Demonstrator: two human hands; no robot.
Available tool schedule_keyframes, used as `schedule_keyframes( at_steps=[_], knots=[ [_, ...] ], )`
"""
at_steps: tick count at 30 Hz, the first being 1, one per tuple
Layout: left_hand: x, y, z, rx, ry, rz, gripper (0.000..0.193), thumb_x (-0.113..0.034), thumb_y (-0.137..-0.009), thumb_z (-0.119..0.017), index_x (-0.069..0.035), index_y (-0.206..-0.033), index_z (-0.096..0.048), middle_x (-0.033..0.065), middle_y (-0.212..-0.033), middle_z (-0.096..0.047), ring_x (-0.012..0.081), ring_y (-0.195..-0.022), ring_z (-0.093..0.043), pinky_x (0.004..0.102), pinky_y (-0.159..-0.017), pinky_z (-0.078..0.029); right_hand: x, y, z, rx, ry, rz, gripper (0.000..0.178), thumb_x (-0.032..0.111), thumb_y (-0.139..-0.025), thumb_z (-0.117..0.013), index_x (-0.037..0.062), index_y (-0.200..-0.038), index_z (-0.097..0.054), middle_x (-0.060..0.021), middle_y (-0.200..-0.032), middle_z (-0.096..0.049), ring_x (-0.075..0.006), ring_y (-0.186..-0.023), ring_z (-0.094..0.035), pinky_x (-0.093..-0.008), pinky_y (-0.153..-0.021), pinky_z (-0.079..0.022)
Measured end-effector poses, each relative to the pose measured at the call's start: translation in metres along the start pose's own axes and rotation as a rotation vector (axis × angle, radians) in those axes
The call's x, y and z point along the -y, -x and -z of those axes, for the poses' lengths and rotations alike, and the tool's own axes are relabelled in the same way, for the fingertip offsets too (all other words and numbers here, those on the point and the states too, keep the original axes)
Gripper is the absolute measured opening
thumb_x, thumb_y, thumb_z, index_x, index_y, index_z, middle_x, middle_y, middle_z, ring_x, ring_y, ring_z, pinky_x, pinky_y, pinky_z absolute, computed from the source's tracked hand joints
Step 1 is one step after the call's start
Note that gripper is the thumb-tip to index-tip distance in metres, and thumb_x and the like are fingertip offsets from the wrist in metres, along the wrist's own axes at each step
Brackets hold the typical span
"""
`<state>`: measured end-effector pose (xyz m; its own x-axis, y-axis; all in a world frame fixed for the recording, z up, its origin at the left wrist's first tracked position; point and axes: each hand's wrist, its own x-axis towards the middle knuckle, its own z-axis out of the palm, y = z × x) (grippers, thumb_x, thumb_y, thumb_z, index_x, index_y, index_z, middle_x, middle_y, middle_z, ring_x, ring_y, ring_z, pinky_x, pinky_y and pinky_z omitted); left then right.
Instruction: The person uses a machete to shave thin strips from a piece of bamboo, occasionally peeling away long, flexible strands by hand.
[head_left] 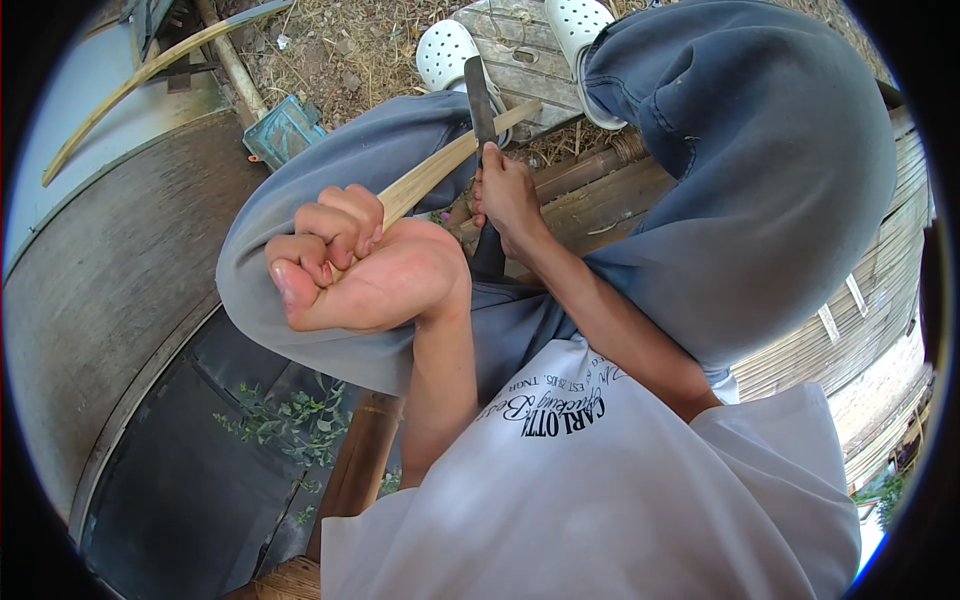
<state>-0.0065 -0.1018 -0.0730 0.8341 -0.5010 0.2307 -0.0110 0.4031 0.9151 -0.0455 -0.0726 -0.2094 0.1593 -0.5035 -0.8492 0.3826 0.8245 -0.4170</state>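
While my left fingers (328, 222) are clamped round a pale wooden strip (430, 178) at its near end | strip: long axis running forward and rightward from that fist | knife (478, 95): blade crosswise over strip, toward far end; handle closed in my right fingers (491, 160), nearer the crossing than my left.

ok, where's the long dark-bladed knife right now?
Head view, upper centre: the long dark-bladed knife is in the right hand, its blade crossing the pale flat wooden strip held in the left hand.
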Motion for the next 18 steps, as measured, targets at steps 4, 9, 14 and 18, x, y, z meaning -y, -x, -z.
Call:
schedule_keyframes(
  at_steps=[4, 9, 14, 18],
  knots=[
    [-0.001, -0.001, -0.001, 0.032, -0.011, -0.029, 0.035, -0.031, -0.088, -0.038, -0.017, -0.062, -0.020, -0.0022, -0.052, -0.018, 0.0091, -0.045, -0.014, 0.0249, -0.044, -0.012, 0.006, 0.015, -0.001, 0.025, -0.042, -0.028, 0.041, 0.038, -0.101, -0.039, 0.0069, -0.074, -0.045, 0.0005, -0.055, -0.040, -0.0102, -0.040, -0.039, -0.0269, -0.037, -0.034],
    [0.003, -0.007, 0.005, -0.024, -0.065, -0.062, 0.037, -0.032, -0.088, -0.040, -0.017, -0.062, -0.020, -0.0023, -0.051, -0.018, 0.0090, -0.046, -0.012, 0.0256, -0.045, -0.011, 0.024, 0.044, -0.011, 0.136, 0.117, 0.028, 0.042, 0.038, -0.101, -0.039, 0.0056, -0.075, -0.046, 0.0008, -0.054, -0.041, -0.0104, -0.040, -0.039, -0.0275, -0.037, -0.035],
    [-0.002, -0.005, 0.015, -0.091, -0.007, -0.012, 0.033, -0.031, -0.087, -0.039, -0.017, -0.063, -0.020, -0.0028, -0.052, -0.017, 0.0093, -0.046, -0.013, 0.0257, -0.045, -0.011, 0.010, 0.009, -0.009, -0.025, 0.032, -0.016, 0.043, 0.037, -0.100, -0.039, 0.0056, -0.073, -0.048, 0.0018, -0.052, -0.040, -0.0104, -0.039, -0.040, -0.0281, -0.036, -0.036],
    [-0.003, -0.005, 0.019, -0.083, -0.056, -0.028, 0.033, -0.031, -0.087, -0.039, -0.017, -0.063, -0.021, -0.0029, -0.052, -0.017, 0.0093, -0.046, -0.013, 0.0256, -0.045, -0.011, -0.006, -0.009, -0.004, -0.066, 0.154, 0.030, 0.043, 0.036, -0.100, -0.039, 0.0054, -0.071, -0.048, 0.0006, -0.053, -0.042, -0.0110, -0.039, -0.041, -0.0281, -0.034, -0.036]
  ],
)
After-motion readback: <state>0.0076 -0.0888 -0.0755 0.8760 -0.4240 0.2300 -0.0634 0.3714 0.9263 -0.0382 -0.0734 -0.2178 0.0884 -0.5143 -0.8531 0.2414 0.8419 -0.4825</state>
